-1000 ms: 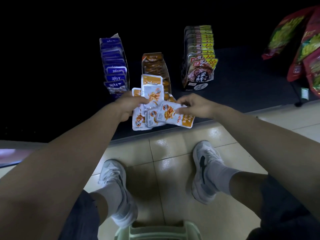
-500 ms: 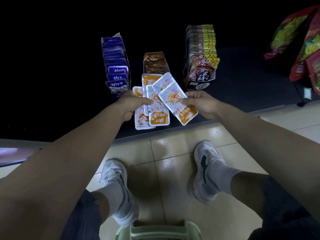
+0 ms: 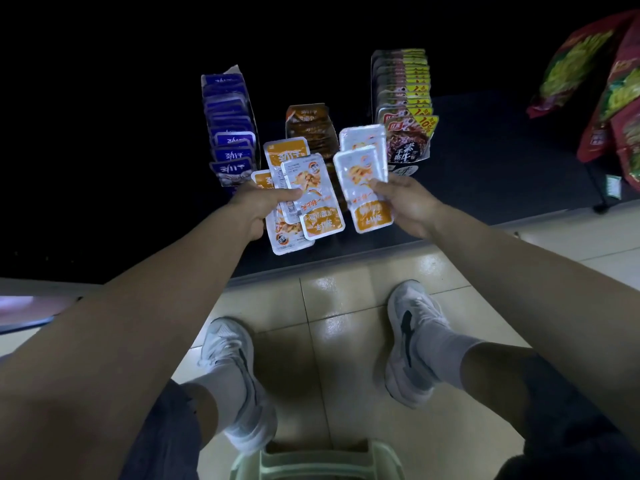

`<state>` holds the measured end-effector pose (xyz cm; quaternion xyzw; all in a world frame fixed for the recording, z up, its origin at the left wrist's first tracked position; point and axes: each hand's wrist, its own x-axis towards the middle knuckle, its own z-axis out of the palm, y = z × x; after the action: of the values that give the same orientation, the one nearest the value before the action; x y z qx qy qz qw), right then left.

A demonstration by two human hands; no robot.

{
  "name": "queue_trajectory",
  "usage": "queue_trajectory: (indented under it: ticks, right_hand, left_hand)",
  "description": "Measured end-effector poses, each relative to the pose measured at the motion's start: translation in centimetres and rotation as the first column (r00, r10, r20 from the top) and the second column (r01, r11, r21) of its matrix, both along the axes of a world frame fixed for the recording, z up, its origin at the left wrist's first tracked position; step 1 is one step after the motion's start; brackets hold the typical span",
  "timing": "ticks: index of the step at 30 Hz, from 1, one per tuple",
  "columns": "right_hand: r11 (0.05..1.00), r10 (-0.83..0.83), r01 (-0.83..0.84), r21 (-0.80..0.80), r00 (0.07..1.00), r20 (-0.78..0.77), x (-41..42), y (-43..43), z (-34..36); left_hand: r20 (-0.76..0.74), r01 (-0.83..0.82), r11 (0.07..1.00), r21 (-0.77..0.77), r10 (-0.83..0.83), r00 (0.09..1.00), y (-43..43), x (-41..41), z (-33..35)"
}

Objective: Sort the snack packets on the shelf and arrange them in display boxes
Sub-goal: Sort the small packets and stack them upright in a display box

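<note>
The orange-and-white packets (image 3: 308, 199) are shiny plastic film with crinkled sealed edges that catch the light. The floor tiles (image 3: 332, 306) are smooth and glossy, showing pale reflections. The shelf (image 3: 502, 174) looks dark and matt. The shoes (image 3: 408, 375) seem woven cloth, the socks (image 3: 440, 344) knitted, and the stool (image 3: 311, 462) smooth pale-green plastic.

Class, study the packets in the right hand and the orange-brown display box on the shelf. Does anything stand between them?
Partly. The fan of packets gripped by the left hand is held in front of the orange-brown display box, covering its near end. The right hand holds two packets to the box's right; its far part shows uncovered.
</note>
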<state>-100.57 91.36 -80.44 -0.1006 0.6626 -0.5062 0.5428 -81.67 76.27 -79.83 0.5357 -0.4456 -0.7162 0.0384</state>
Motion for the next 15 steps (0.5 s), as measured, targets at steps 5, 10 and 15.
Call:
queue_trajectory:
  ticks: [5, 10, 15]
  right_hand:
    - [1.000, 0.008, -0.009, 0.002, 0.991, 0.133, -0.5, 0.2, 0.5]
    - [0.992, 0.116, -0.124, 0.032, 0.976, 0.186, 1.8, -0.7, 0.6]
    - [0.986, 0.153, -0.161, 0.041, 0.977, 0.149, 1.8, -0.7, 0.7]
  left_hand:
    - [0.007, -0.027, 1.000, 0.015, 0.027, 1.000, 0.0, -0.1, 0.0]
    - [-0.025, 0.014, 0.999, 0.036, -0.013, 1.000, 1.0, -0.8, 0.3]
    - [-0.084, 0.040, 0.999, 0.034, -0.037, 0.996, 1.2, -0.8, 0.1]
